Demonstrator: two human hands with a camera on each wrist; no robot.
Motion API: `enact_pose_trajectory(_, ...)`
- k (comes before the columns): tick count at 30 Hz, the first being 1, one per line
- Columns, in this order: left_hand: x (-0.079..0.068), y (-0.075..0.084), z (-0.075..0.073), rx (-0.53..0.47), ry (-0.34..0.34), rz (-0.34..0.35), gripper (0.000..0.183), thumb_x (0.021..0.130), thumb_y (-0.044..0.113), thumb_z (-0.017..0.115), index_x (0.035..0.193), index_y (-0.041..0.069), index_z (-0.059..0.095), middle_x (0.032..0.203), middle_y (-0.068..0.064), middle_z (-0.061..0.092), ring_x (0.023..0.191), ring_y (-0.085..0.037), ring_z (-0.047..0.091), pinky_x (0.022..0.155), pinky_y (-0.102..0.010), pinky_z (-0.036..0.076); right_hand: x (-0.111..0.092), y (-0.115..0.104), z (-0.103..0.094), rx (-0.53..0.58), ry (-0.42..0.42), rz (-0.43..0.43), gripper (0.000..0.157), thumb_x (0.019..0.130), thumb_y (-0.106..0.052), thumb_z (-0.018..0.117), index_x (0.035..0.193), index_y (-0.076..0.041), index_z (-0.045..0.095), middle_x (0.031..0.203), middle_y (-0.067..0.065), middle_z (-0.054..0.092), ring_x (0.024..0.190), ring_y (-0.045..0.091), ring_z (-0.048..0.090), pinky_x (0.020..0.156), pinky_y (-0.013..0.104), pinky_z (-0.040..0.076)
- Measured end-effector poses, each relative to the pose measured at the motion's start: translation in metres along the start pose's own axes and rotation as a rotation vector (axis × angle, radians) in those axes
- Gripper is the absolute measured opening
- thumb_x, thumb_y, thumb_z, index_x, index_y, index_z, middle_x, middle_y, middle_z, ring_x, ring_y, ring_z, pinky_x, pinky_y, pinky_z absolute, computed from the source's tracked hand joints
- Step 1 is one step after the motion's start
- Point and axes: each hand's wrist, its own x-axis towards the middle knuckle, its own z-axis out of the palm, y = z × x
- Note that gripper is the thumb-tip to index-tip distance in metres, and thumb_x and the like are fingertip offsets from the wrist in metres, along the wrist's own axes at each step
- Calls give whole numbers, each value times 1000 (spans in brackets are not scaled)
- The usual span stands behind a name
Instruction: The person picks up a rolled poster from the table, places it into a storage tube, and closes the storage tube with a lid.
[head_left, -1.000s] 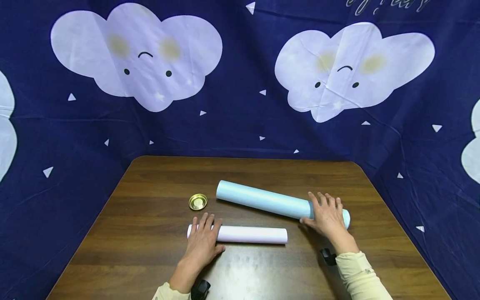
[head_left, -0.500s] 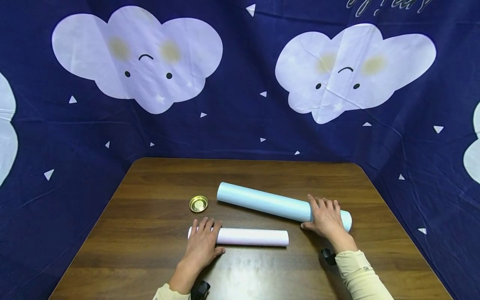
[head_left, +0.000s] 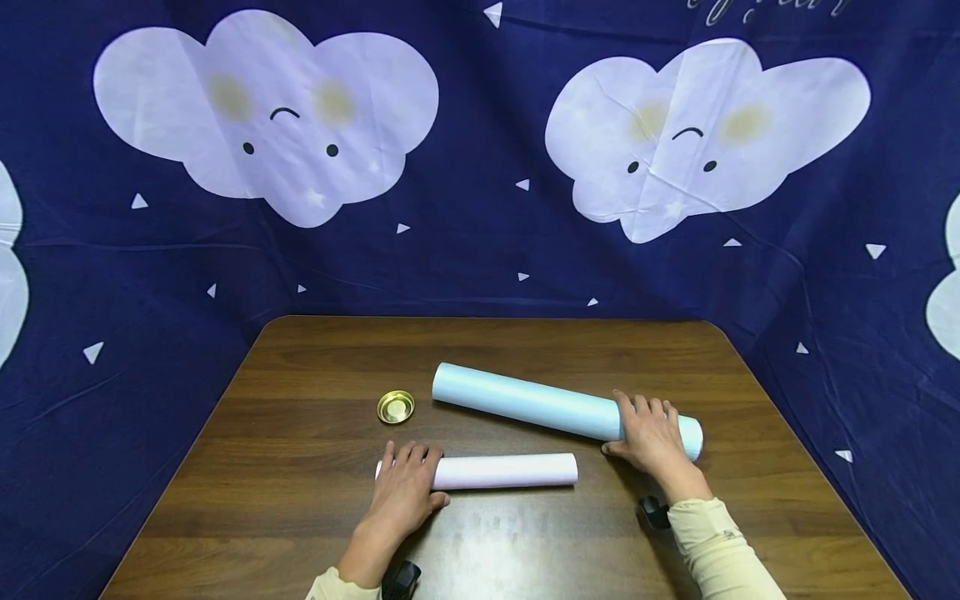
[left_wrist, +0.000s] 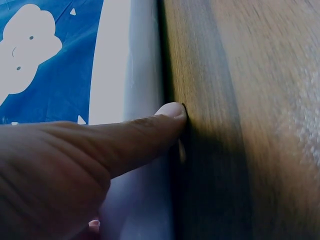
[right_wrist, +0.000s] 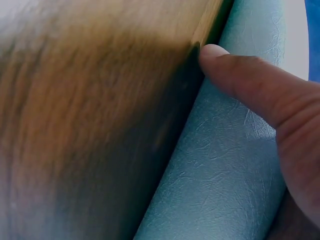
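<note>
A white roll (head_left: pixel 506 471) lies on the table, its left part under my left hand (head_left: pixel 403 492). That hand grips it from above, fingers over the far side and thumb along the near side. In the left wrist view the thumb (left_wrist: pixel 145 135) crosses the white roll (left_wrist: pixel 145 60) down to the wood. My right hand (head_left: pixel 651 437) grips a longer, thicker light blue roll (head_left: pixel 525 402) near its right end. Seen from the right wrist, the thumb (right_wrist: pixel 250 80) lies across the finely creased surface of the blue roll (right_wrist: pixel 220 165). The palms hide parts of both rolls.
A small round gold dish (head_left: pixel 395 407) sits left of the blue roll, beyond the left hand. Everything rests on a brown wooden table (head_left: pixel 300 358). Behind the table's far edge hangs a dark blue cloth (head_left: pixel 480 250) printed with clouds.
The white roll has pivoted slightly, its right end swinging a little away from the person and the left fingertips shifting a little nearer. The blue roll and the right hand stay nearly in place.
</note>
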Motion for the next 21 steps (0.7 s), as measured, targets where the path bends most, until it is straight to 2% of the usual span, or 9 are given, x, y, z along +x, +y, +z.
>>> enact_pose_trajectory(7,-1,1,-1,-21,-10,-2,55,65,32,82,111,10,60,115,-16,63,114,-36,56,104,-59,33,0,1,1,-27,14,-17,84,62,-39,85,129,-3,47,118,25,56,109,47,49,90,63,33)
enact_pose_trajectory(21,2,3,-4,-30,-37,-13,52,66,30,82,110,9,61,118,-18,62,111,-37,57,103,-58,34,2,0,0,-23,21,-7,74,62,-33,85,120,-2,51,111,23,58,104,45,50,85,60,35)
